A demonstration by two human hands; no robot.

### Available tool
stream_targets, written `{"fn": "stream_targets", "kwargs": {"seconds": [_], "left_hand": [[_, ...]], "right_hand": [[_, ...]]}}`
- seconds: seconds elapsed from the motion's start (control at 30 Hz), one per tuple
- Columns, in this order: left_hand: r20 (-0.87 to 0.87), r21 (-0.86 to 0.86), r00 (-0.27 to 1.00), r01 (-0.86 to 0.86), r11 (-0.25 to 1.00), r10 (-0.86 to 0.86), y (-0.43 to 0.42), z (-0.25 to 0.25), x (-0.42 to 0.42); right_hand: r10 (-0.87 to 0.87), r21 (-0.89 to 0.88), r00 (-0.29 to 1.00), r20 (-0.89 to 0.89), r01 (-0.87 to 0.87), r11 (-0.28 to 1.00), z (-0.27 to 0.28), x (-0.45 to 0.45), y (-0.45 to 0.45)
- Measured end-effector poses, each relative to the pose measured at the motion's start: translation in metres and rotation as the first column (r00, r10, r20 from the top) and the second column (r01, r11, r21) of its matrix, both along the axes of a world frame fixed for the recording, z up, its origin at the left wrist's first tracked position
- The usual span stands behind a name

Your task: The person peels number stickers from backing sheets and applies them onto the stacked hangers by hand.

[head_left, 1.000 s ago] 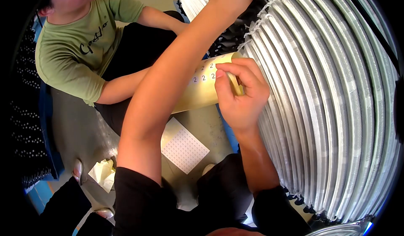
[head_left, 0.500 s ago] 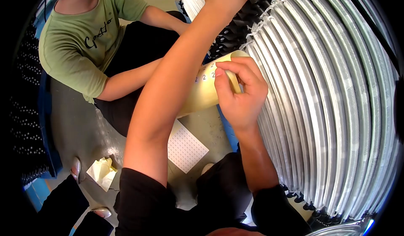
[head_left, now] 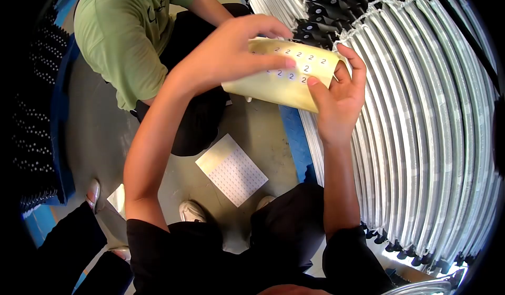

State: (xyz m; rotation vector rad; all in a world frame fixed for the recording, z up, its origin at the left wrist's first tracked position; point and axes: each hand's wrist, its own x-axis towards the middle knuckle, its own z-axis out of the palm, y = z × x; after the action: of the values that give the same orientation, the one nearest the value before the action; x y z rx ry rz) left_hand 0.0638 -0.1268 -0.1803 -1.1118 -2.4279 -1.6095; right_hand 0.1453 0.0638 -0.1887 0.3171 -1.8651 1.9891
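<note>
A curved yellow sheet printed with rows of the number 2 spans the space between my hands. My right hand holds its right end, thumb on the front and fingers behind. Over the sheet's upper left part lies my left hand, slightly blurred, thumb and index finger spread apart; its thumb tip is at the printed numbers, and whether it pinches a label is too small to tell. Just right of the sheet stands a row of plastic-wrapped metal tubes.
A person in a green shirt sits at the upper left. Another printed sheet lies on the floor near shoes. Black parts sit behind the tubes, and a rack with black pieces is at the left. Another person's leg shows lower left.
My left hand has come down from the tubes' upper end to the yellow sheet. The sheet and my right hand have shifted right, with the right hand's fingers now more spread. The view has shifted.
</note>
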Motion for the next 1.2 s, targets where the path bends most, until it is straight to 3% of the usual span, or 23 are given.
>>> {"fn": "stream_targets", "kwargs": {"seconds": [0.07, 0.17, 0.27, 0.37, 0.9, 0.97, 1.03, 1.1, 1.2], "left_hand": [[-0.327, -0.048, 0.938, 0.100, 0.994, -0.111, -0.004, 0.002, 0.010], [-0.558, -0.041, 0.829, 0.011, 0.999, -0.032, -0.001, 0.000, 0.019], [-0.650, -0.020, 0.760, -0.007, 1.000, -0.007, 0.002, 0.000, 0.021], [-0.645, 0.064, 0.763, 0.003, 0.998, 0.039, 0.003, 0.002, 0.025], [-0.592, 0.117, 0.804, 0.011, 0.993, 0.061, -0.007, 0.008, 0.031], [-0.671, 0.134, 0.735, -0.009, 0.991, 0.097, -0.005, 0.010, 0.031], [-0.646, 0.168, 0.749, -0.050, 0.985, 0.148, -0.002, 0.009, 0.033], [-0.619, 0.198, 0.760, -0.092, 0.976, 0.197, 0.000, 0.010, 0.035], [-0.707, 0.185, 0.673, -0.119, 0.976, 0.216, 0.000, 0.012, 0.037]], "right_hand": [[-0.003, -0.047, 1.000, 0.007, 0.003, 0.999, 0.002, 0.002, -0.003], [-0.030, -0.032, 0.999, 0.017, 0.031, 0.999, 0.005, 0.006, -0.006], [-0.014, -0.033, 1.000, 0.009, 0.014, 0.999, 0.008, 0.008, -0.009], [-0.006, -0.016, 1.000, 0.010, 0.007, 1.000, 0.011, 0.011, -0.015], [-0.054, 0.029, 0.998, -0.041, 0.055, 0.998, 0.016, 0.019, -0.029], [-0.085, 0.050, 0.994, -0.074, 0.089, 0.995, 0.014, 0.019, -0.028], [-0.014, 0.120, 0.998, -0.066, 0.022, 0.993, 0.009, 0.019, -0.022], [-0.031, 0.204, 0.986, -0.161, 0.064, 0.977, 0.006, 0.014, -0.018], [-0.059, 0.150, 0.997, -0.040, 0.065, 0.987, 0.011, 0.017, -0.018]]}}
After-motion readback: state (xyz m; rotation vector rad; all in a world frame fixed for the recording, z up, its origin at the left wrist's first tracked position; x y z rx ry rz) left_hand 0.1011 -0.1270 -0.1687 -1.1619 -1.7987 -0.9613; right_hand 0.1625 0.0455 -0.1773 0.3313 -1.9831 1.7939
